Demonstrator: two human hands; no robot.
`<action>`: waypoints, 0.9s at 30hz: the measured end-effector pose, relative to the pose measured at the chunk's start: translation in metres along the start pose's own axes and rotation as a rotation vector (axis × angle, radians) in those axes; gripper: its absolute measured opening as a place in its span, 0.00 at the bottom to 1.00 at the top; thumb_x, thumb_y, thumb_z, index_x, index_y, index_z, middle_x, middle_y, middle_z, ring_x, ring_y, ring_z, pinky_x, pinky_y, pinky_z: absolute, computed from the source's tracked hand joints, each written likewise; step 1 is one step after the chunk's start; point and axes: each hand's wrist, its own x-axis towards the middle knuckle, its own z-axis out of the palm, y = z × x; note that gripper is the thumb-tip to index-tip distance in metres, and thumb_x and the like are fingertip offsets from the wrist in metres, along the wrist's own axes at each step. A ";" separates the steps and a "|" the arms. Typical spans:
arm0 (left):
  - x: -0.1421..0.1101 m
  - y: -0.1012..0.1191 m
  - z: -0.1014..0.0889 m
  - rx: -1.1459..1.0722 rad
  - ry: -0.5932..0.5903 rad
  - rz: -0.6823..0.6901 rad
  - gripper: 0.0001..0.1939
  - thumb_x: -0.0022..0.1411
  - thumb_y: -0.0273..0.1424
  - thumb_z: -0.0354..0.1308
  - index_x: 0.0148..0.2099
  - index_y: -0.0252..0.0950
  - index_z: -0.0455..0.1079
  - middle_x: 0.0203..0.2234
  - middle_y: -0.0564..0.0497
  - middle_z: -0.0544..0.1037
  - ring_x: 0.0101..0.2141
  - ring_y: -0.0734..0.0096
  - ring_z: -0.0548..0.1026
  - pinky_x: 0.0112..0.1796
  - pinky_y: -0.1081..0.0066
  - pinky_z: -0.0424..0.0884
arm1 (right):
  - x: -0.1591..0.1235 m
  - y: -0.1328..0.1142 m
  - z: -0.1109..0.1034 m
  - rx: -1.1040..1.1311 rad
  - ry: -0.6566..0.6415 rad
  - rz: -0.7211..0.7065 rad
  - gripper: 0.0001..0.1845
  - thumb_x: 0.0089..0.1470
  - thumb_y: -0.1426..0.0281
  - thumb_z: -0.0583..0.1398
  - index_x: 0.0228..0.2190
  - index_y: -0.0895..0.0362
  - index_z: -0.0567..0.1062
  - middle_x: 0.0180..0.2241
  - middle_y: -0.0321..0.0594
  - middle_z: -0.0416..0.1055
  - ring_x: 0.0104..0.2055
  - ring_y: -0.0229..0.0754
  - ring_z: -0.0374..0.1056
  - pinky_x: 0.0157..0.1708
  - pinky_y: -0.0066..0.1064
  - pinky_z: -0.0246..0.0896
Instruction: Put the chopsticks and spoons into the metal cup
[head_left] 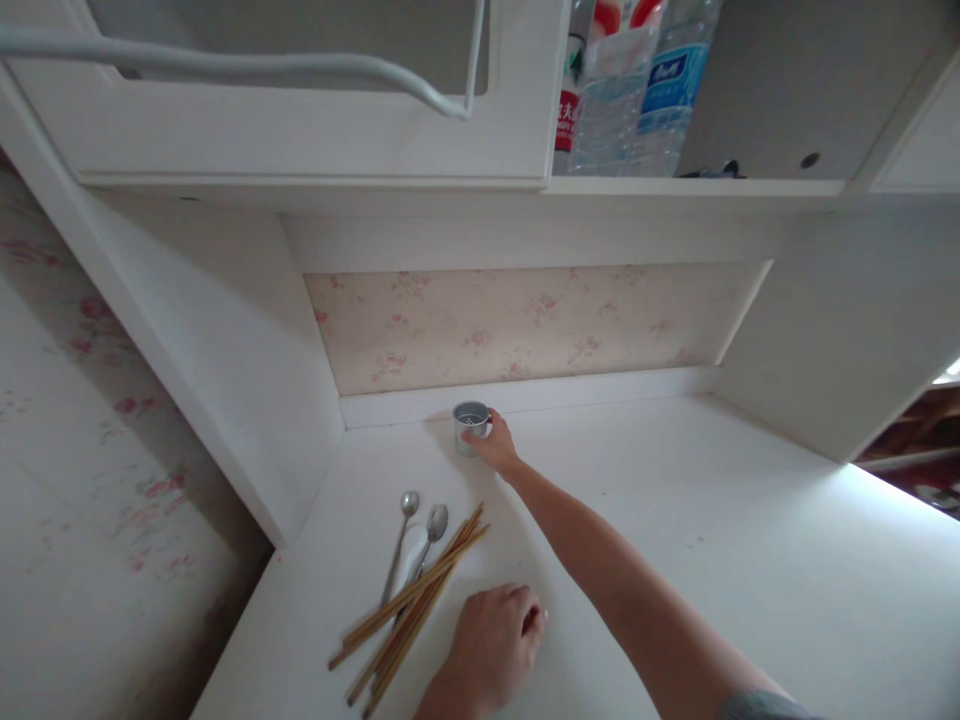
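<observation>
At the back of the white desktop, my right hand (495, 443) is closed round the side of a small metal cup (465, 436). The cup stands upright, and small holes show in its bottom. Closer to me, my left hand (499, 635) is curled into a loose fist near the surface, with nothing visible in it. Just left of that hand lie several wooden chopsticks (420, 603), crossed in a loose pile. Partly under them are a long-handled metal spoon (409, 505), a white spoon (410, 556) and another metal spoon (437, 522).
A white shelf (697, 187) overhead carries plastic bottles (667, 95). A white cable (300, 65) hangs across the cabinet door at upper left. White side panels (217, 350) bound the desktop (675, 480), and floral wallpaper (517, 325) covers the back.
</observation>
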 end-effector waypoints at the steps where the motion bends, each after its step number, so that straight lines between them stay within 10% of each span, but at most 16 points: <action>1: 0.000 0.000 0.000 0.001 0.004 0.002 0.14 0.67 0.39 0.46 0.38 0.43 0.72 0.35 0.50 0.80 0.35 0.66 0.76 0.36 0.68 0.66 | 0.000 0.001 0.000 -0.002 -0.003 0.005 0.46 0.39 0.59 0.69 0.57 0.60 0.61 0.54 0.53 0.66 0.56 0.54 0.63 0.54 0.41 0.57; 14: 0.001 0.001 -0.001 -0.043 0.042 -0.007 0.14 0.66 0.38 0.47 0.36 0.43 0.73 0.33 0.52 0.81 0.34 0.67 0.76 0.35 0.69 0.65 | -0.025 -0.013 -0.019 0.121 -0.008 -0.015 0.29 0.44 0.63 0.67 0.49 0.54 0.69 0.46 0.42 0.74 0.46 0.48 0.70 0.49 0.40 0.63; 27: -0.001 0.007 -0.006 -0.070 0.083 -0.021 0.14 0.66 0.36 0.48 0.35 0.40 0.74 0.31 0.53 0.81 0.33 0.68 0.77 0.33 0.73 0.63 | -0.141 -0.019 -0.097 0.585 -0.088 -0.066 0.31 0.49 0.62 0.66 0.54 0.50 0.67 0.54 0.43 0.69 0.54 0.49 0.66 0.50 0.42 0.66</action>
